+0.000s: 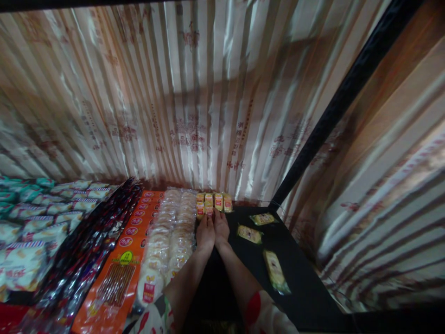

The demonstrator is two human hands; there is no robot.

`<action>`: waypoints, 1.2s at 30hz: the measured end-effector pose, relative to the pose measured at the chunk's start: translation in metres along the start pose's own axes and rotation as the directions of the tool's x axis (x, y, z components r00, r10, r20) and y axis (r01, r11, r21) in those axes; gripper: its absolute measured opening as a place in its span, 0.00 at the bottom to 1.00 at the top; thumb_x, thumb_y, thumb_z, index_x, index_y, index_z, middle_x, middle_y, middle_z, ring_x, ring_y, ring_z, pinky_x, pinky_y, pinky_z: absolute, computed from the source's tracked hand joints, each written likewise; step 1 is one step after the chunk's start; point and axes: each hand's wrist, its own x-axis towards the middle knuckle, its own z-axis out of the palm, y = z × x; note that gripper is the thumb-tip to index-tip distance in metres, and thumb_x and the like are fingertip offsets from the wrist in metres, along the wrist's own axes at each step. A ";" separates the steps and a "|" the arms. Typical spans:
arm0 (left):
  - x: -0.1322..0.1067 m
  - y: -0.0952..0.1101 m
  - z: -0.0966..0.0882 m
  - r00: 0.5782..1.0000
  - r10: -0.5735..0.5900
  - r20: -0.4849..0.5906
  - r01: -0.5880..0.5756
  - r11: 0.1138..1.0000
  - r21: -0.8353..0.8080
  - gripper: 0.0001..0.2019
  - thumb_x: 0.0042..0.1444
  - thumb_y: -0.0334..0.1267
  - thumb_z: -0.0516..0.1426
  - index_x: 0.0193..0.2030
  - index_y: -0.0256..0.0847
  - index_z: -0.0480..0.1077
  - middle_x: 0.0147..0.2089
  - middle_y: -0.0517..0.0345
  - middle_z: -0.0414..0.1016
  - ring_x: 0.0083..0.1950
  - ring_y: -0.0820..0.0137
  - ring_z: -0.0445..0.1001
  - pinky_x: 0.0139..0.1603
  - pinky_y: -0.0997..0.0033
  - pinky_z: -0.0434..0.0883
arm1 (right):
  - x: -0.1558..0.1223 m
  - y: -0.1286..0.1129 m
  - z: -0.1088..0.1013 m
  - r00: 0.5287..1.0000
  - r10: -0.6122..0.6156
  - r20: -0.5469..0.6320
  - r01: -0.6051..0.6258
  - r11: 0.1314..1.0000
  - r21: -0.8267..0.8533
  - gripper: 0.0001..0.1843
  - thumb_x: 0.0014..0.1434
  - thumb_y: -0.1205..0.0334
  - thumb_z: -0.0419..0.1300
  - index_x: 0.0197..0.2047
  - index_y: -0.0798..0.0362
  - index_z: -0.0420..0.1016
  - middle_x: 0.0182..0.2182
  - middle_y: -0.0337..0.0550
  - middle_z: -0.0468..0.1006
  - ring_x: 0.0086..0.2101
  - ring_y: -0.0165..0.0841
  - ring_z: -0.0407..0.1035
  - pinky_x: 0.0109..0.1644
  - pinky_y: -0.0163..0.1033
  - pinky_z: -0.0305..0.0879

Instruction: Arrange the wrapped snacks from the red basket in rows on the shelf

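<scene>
My left hand (205, 233) and my right hand (221, 228) lie side by side on a black shelf (306, 287), knuckles up, fingers reaching forward. Their fingertips touch a small yellow snack packet (204, 209) at the front of a short row of yellow packets (218, 201) standing against the back curtain. The fingers look pressed together on that packet. Both forearms stretch up from the bottom edge, with a red and white patterned sleeve at each elbow.
Left of my hands run columns of clear-wrapped round crackers (174, 234), orange packets (130, 250), dark glossy packets (93, 241) and white-blue bags (38, 218). Three loose yellow packets (249, 234) lie on the black shelf at right. A striped satin curtain (194, 93) hangs behind.
</scene>
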 end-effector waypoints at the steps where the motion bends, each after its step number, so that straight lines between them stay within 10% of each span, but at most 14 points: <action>1: 0.000 0.000 0.000 1.000 0.005 -0.002 -0.005 1.000 0.004 0.21 0.60 0.37 0.42 0.57 0.32 0.59 0.60 0.46 0.61 0.60 0.69 0.60 0.61 0.73 0.55 | 0.000 0.000 0.000 1.000 0.006 0.008 -0.006 1.000 0.005 0.21 0.57 0.61 0.48 0.55 0.48 0.62 0.44 0.48 0.68 0.43 0.36 0.66 0.41 0.36 0.63; 15: -0.030 0.015 -0.003 1.000 0.013 -0.022 -0.011 0.993 0.114 0.19 0.58 0.32 0.44 0.55 0.31 0.62 0.58 0.45 0.64 0.60 0.69 0.61 0.60 0.74 0.56 | -0.009 0.018 0.012 0.996 -0.014 -0.091 0.024 0.994 0.105 0.24 0.53 0.65 0.49 0.54 0.54 0.61 0.45 0.50 0.66 0.46 0.37 0.63 0.49 0.38 0.61; 36: -0.121 -0.016 0.014 0.992 0.063 -0.112 -0.034 0.969 0.244 0.18 0.53 0.27 0.44 0.46 0.35 0.69 0.47 0.48 0.72 0.50 0.66 0.69 0.52 0.68 0.65 | -0.109 0.050 0.003 0.995 -0.039 -0.093 0.071 0.929 0.364 0.24 0.45 0.65 0.49 0.48 0.54 0.69 0.42 0.48 0.69 0.44 0.37 0.66 0.51 0.39 0.62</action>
